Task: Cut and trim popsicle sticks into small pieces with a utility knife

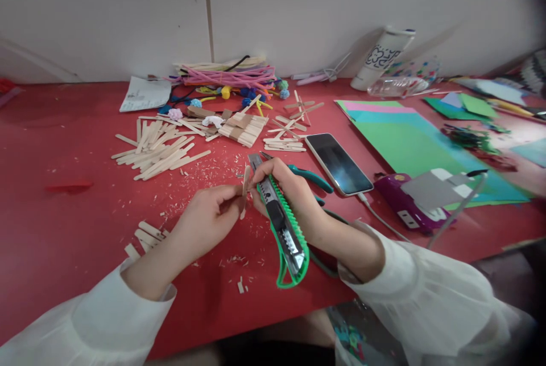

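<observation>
My left hand [209,215] is closed in a pinch on a short wooden craft stick [245,184], held upright above the red table [55,229]. My right hand [290,195] grips a green utility knife [284,229], its blade end up against the stick and its handle pointing back toward me. Both hands meet at the table's middle front. Wood shavings [200,175] lie scattered under and beyond them.
Loose craft sticks [157,152] lie at the left, cut pieces [145,236] near my left wrist. Behind are glued stick panels [243,127], pipe cleaners [228,77] and pom-poms. A phone [339,163], teal scissors [309,175], coloured paper [409,138] and a purple device [409,204] sit right.
</observation>
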Available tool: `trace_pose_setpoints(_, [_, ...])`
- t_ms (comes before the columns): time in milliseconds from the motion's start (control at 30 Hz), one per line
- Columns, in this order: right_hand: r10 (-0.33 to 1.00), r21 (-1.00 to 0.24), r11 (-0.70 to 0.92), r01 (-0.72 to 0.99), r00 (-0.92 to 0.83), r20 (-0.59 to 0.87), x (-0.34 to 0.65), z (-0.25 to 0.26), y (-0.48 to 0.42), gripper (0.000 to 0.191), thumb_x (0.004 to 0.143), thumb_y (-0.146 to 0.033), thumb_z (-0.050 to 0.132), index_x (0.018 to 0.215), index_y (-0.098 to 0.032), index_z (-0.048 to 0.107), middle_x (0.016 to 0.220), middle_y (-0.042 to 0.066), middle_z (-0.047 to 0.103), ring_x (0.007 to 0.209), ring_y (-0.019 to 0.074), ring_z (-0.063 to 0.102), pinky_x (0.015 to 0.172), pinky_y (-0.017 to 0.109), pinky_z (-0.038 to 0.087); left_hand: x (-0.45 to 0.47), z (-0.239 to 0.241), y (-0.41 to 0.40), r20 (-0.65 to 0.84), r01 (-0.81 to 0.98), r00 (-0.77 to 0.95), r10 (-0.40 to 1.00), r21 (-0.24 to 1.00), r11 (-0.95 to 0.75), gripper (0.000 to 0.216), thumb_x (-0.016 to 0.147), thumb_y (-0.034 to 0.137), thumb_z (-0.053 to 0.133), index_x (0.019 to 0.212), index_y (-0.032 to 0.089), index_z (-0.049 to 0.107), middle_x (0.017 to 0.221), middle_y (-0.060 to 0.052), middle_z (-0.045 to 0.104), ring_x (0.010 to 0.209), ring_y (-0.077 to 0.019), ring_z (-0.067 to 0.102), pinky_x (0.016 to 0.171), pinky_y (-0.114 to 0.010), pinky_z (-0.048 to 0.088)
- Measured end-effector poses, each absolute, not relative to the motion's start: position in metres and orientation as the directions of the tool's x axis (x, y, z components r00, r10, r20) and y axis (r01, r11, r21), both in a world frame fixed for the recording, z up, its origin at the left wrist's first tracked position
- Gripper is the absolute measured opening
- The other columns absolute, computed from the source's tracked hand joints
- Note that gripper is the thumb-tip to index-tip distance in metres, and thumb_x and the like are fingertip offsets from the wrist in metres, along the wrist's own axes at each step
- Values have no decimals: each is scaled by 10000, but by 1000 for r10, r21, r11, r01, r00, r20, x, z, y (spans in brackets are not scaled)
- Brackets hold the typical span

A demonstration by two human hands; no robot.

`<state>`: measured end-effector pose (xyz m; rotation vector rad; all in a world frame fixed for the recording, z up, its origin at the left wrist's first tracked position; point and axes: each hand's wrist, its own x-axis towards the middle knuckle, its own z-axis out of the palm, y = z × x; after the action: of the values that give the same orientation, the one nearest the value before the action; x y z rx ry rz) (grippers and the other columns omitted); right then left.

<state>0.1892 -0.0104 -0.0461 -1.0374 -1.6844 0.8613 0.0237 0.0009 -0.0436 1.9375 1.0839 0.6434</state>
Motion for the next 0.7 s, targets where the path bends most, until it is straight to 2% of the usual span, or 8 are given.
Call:
trace_pose_setpoints(100, [917,-879,393,270,-189,352,188,-47,-12,171,777,-131,551,807,-237,420,712,-47,576,557,89,560,528,216,454,24,-45,1,30,448,489,872,849,-280,207,812,247,435,722,167,604,642,13,584,632,-143,543,615,-238,409])
trace_pose_setpoints(200, [908,-848,417,326,-181,377,189,-51,-13,176,783,-144,572,847,-239,439,681,-54,561,531,81,537,501,205,431,24,-48,4,-39,357,480,876,921,-155,216,811,298,466,702,168,599,624,15,582,622,-140,550,619,-240,421])
trace_pose_setpoints(300, [866,-770,500,396,-222,449,191,-53,-13,200,773,-136,589,878,-239,453,706,-52,573,552,81,531,544,213,437,23,-49,6,-95,250,479,873,968,-32,227,803,336,498,713,160,609,665,-4,613,659,-151,580,662,-260,454])
trace_pose_setpoints(400, [825,-696,563,445,-252,506,193,-53,-12,194,778,-143,594,872,-235,451,780,-31,601,636,96,561,607,226,450,23,-49,5,-85,261,481,873,964,-50,231,799,345,512,725,158,625,691,-19,633,679,-166,593,680,-284,465])
trace_pose_setpoints(500, [819,-704,573,419,-258,513,194,-54,-12,188,782,-135,577,860,-235,439,768,-35,593,654,98,567,610,220,449,25,-47,4,-64,267,483,873,961,-78,240,802,350,512,693,169,626,670,-19,642,669,-170,601,674,-289,469])
trace_pose_setpoints(633, [775,-681,630,373,-348,527,195,-54,-12,200,778,-89,529,881,-236,440,699,-55,573,620,91,547,588,212,428,27,-48,4,-77,116,440,895,993,28,304,808,426,522,672,174,623,629,-16,633,630,-166,612,635,-280,498])
trace_pose_setpoints(700, [754,-668,652,359,-401,520,195,-54,-12,170,797,-110,516,880,-235,435,694,-46,575,649,108,553,606,231,430,27,-49,5,-88,113,410,908,993,45,289,782,431,566,669,172,627,617,-11,632,599,-156,605,593,-260,496])
